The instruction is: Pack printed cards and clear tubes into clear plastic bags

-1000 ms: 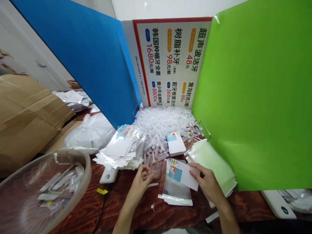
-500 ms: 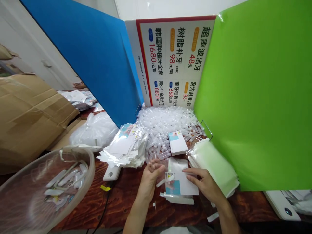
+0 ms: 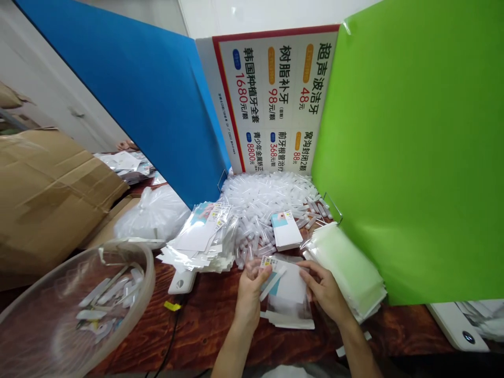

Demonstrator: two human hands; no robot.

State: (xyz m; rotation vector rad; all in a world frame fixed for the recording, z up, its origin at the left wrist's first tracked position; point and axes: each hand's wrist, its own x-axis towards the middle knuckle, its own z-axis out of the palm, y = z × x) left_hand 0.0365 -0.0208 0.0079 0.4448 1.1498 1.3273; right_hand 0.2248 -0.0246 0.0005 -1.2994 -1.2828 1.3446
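Observation:
A white card point(image 3: 293, 283) with a blue patch and a small yellow label lies tilted between my hands, low in the middle of the head view. My left hand point(image 3: 252, 281) is closed on its left edge, the thumb on top. A narrow white strip point(image 3: 271, 284) lies across the card beside that thumb. On the opposite edge, my right hand point(image 3: 325, 286) pinches the card between thumb and fingers. Clear plastic bags point(image 3: 291, 311) with pale lower edges lie under the card. I cannot tell whether the card is inside the top bag.
Small clear-and-white tubes point(image 3: 271, 194) are heaped behind my hands. Around them are a card stack point(image 3: 287, 236), filled packets point(image 3: 205, 236) and a pile of pale bags point(image 3: 346, 268). A clear tub point(image 3: 147, 278) stands left. Blue point(image 3: 157, 84) and green point(image 3: 409, 157) boards flank the heap.
The card has moved up and tilted, away from the bags' lower edges. My left hand has closed at its left edge, and my right hand has shifted slightly along the right edge.

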